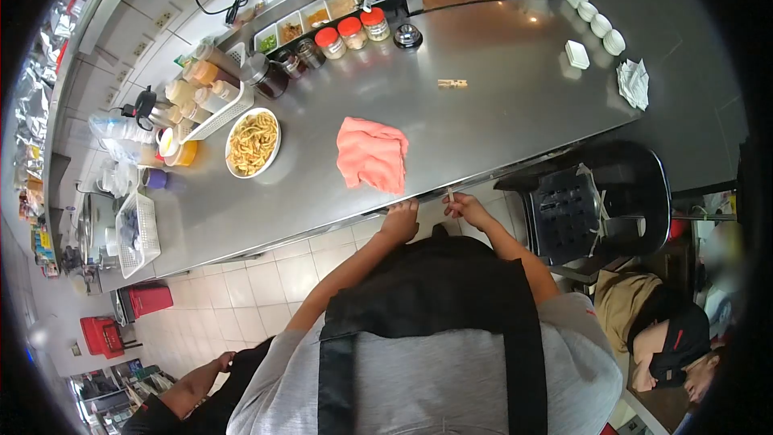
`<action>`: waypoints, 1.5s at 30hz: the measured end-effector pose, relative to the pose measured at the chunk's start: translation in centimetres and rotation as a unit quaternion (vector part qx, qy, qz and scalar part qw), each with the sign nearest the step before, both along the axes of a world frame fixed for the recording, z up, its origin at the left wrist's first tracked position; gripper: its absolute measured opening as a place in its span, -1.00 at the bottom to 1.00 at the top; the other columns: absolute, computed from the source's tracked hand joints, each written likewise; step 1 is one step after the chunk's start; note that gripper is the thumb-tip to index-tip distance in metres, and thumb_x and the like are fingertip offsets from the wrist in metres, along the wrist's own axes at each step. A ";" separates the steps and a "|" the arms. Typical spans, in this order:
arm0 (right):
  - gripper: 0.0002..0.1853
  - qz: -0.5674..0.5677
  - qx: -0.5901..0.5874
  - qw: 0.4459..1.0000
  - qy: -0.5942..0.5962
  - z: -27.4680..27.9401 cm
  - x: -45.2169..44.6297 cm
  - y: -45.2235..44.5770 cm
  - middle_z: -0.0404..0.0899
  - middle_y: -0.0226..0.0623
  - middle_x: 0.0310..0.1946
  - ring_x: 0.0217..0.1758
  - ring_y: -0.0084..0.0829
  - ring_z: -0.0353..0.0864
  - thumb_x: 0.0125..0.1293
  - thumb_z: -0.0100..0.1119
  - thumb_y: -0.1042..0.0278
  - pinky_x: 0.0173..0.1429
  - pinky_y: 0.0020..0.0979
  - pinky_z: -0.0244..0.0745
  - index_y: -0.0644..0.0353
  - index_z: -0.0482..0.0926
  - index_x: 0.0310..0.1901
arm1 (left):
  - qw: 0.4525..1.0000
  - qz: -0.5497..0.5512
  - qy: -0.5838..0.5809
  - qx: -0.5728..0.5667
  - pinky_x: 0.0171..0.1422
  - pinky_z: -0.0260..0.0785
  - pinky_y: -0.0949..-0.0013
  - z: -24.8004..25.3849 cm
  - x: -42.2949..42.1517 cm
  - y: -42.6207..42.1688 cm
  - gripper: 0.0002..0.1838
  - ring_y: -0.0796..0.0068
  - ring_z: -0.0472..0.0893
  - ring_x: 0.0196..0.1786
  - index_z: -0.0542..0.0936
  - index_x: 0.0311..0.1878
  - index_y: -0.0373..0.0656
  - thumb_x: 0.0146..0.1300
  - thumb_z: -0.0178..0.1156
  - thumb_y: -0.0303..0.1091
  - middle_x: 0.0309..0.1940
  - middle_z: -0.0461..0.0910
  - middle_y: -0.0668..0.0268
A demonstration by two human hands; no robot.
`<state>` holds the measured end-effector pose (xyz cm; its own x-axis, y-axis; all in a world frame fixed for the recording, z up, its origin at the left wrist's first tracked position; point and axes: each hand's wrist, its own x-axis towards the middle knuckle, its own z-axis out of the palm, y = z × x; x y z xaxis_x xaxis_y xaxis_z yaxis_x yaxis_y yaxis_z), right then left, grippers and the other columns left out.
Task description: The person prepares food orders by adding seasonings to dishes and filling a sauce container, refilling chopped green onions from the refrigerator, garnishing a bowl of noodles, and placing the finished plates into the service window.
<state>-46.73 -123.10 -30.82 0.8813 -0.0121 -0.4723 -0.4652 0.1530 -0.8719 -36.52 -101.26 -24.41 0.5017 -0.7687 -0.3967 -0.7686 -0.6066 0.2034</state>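
Note:
My left hand [400, 220] is at the front edge of the steel counter [499, 133], its fingers bent over the edge. Just to its right, my right hand [465, 206] pinches a small, light-coloured stick-like piece [450, 193], too small to name surely. A crumpled pink cloth [372, 153] lies on the counter just beyond my left hand. Farther back is a small flat wooden piece [452, 83] that looks like a clothespin. To the left stands a white bowl of noodles [253, 143].
Red-lidded jars [352, 32], topping trays [316, 14] and a bottle basket [217, 117] line the back. Small white dishes [600, 26] and crumpled paper [634, 84] sit at right. A black chair [568, 213] stands close on my right. Other people are behind on both sides.

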 end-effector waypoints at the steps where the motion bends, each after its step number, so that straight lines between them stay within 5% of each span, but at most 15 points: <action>1: -0.77 -0.004 -0.001 1.000 0.006 0.1 -0.1 0.1 0.64 -0.39 -0.31 -0.29 -0.62 0.53 0.43 0.06 0.34 -0.14 -0.55 0.45 0.20 0.58 0.02 | 0.999 -0.011 -0.009 -0.029 0.28 0.30 -0.11 -0.4 -0.1 0.5 -0.20 -0.15 0.47 0.21 0.21 0.33 -0.40 0.09 0.30 -0.20 0.17 0.41 -0.16; 8: -0.79 0.016 0.003 1.000 0.023 -2.7 1.6 -1.0 0.64 -0.33 -0.26 -0.27 -0.54 0.56 0.44 0.08 0.33 -0.11 -0.45 0.52 0.25 0.58 -0.04 | 0.999 0.014 0.016 -0.049 0.32 0.26 -0.10 -0.4 -0.3 0.8 -0.34 -0.10 0.46 0.24 0.30 0.29 -0.39 0.11 0.19 -0.32 0.19 0.42 -0.12; 13: -0.86 0.013 -0.067 0.998 0.011 -3.0 2.4 -1.3 0.60 -0.28 -0.26 -0.29 -0.43 0.59 0.41 -0.06 0.53 -0.14 -0.44 0.55 0.32 0.52 -0.14 | 0.994 0.036 0.054 -0.083 0.31 0.29 -0.09 -0.5 -0.2 0.6 -0.41 -0.05 0.47 0.24 0.35 0.24 -0.37 0.10 0.15 -0.40 0.16 0.46 -0.06; 19: -0.86 0.130 -0.087 0.986 0.058 -2.5 2.8 -2.6 0.57 -0.26 -0.31 -0.32 -0.41 0.59 0.37 -0.08 0.57 -0.18 -0.38 0.55 0.34 0.49 -0.14 | 0.994 0.018 -0.003 -0.104 0.33 0.30 0.03 -0.6 -0.5 1.0 -0.45 0.01 0.48 0.24 0.36 0.22 -0.36 0.10 0.12 -0.46 0.15 0.47 -0.05; 22: -0.84 0.237 -0.299 0.916 0.123 1.9 4.1 -1.9 0.58 -0.24 -0.30 -0.32 -0.40 0.60 0.38 -0.04 0.51 -0.22 -0.38 0.56 0.35 0.49 -0.09 | 0.993 0.022 0.011 -0.112 0.34 0.29 0.04 -0.5 -0.5 1.1 -0.42 0.03 0.47 0.26 0.34 0.25 -0.34 0.10 0.12 -0.46 0.17 0.46 -0.04; 25: -0.79 0.127 -0.263 0.953 0.076 -10.1 3.5 -3.1 0.60 -0.23 -0.25 -0.30 -0.40 0.63 0.38 0.01 0.43 -0.22 -0.39 0.56 0.35 0.50 -0.05 | 0.996 0.042 0.065 -0.052 0.35 0.29 0.05 1.7 -0.1 0.5 -0.39 0.05 0.47 0.27 0.32 0.28 -0.33 0.09 0.12 -0.47 0.20 0.45 -0.04; 29: -0.73 0.113 -0.141 0.979 0.095 -2.1 3.3 -1.2 0.60 -0.22 -0.20 -0.21 -0.41 0.65 0.39 0.09 0.32 -0.14 -0.41 0.56 0.31 0.49 0.00 | 0.995 0.021 0.055 -0.081 0.35 0.28 0.05 0.4 0.1 1.3 -0.34 0.02 0.45 0.29 0.27 0.35 -0.30 0.14 0.16 -0.40 0.20 0.44 -0.05; 37: -0.73 0.036 -0.067 0.991 0.109 -0.3 2.6 -0.7 0.64 -0.24 -0.23 -0.27 -0.42 0.67 0.37 0.15 0.22 -0.14 -0.42 0.59 0.29 0.54 -0.12 | 0.986 0.043 0.110 -0.118 0.40 0.19 -0.01 2.6 0.0 4.0 -0.28 -0.05 0.42 0.29 0.23 0.45 -0.14 0.25 0.22 -0.19 0.19 0.46 -0.07; 38: -0.72 0.174 -0.179 0.955 0.161 0.7 2.8 -0.6 0.65 -0.24 -0.28 -0.29 -0.44 0.67 0.36 0.17 0.19 -0.17 -0.42 0.59 0.28 0.56 -0.15 | 0.969 0.045 0.185 -0.156 0.39 0.21 0.02 2.6 0.1 5.4 -0.32 0.01 0.44 0.27 0.26 0.43 -0.13 0.28 0.20 -0.18 0.18 0.48 -0.03; 40: -0.68 0.425 -0.384 0.786 0.234 4.3 4.4 -1.0 0.66 -0.25 -0.37 -0.34 -0.46 0.67 0.35 0.20 0.12 -0.23 -0.43 0.59 0.28 0.59 -0.23 | 0.918 0.047 0.320 -0.230 0.37 0.24 0.06 2.9 1.1 8.6 -0.40 0.12 0.49 0.24 0.33 0.40 -0.12 0.34 0.18 -0.18 0.16 0.52 0.04; 43: -0.68 0.388 -0.232 0.875 0.173 16.1 6.2 2.6 0.65 -0.28 -0.49 -0.46 -0.50 0.64 0.37 0.19 0.13 -0.36 -0.46 0.55 0.29 0.61 -0.32 | 0.811 0.220 0.449 -0.304 0.27 0.36 0.21 8.8 2.6 14.0 -0.55 0.35 0.56 0.12 0.41 0.33 -0.13 0.42 0.11 -0.27 0.09 0.59 0.18; 45: -0.68 0.292 -0.112 0.947 0.065 21.1 8.2 4.4 0.65 -0.29 -0.50 -0.47 -0.51 0.63 0.39 0.16 0.16 -0.37 -0.47 0.53 0.30 0.61 -0.32 | 0.779 0.297 0.403 -0.377 0.16 0.41 0.34 6.6 5.1 18.4 -0.63 0.43 0.59 0.08 0.46 0.26 -0.18 0.41 0.07 -0.36 0.09 0.59 0.19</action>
